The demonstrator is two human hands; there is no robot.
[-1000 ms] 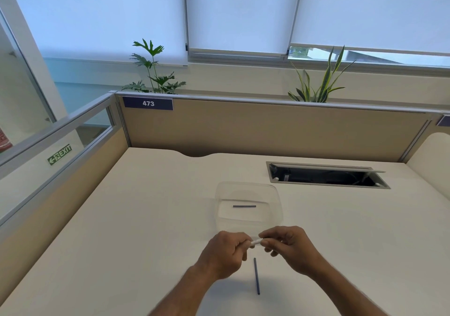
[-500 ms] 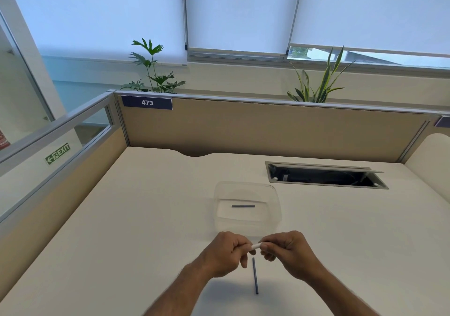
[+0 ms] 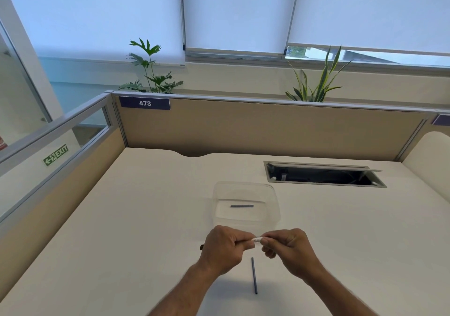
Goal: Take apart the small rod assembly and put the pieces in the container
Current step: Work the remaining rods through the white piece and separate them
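My left hand [image 3: 225, 247] and my right hand [image 3: 287, 246] both grip the small rod assembly [image 3: 257, 239] just above the desk. Only a short white piece shows between the fingers, and a dark tip sticks out left of my left fist. A clear plastic container [image 3: 246, 189] stands right behind the hands, with one dark blue rod [image 3: 241, 206] lying flat inside. Another dark blue rod [image 3: 254, 275] lies on the desk below my hands, pointing toward me.
The cream desk [image 3: 136, 218] is walled by beige partitions at the back and left. An open cable hatch [image 3: 323, 175] is sunk into the desk at the back right. Two plants stand behind the partition.
Both hands stay closed on the assembly and have shifted slightly toward me. A dark tip now shows left of my left fist. The rods on the desk and in the container have not moved.
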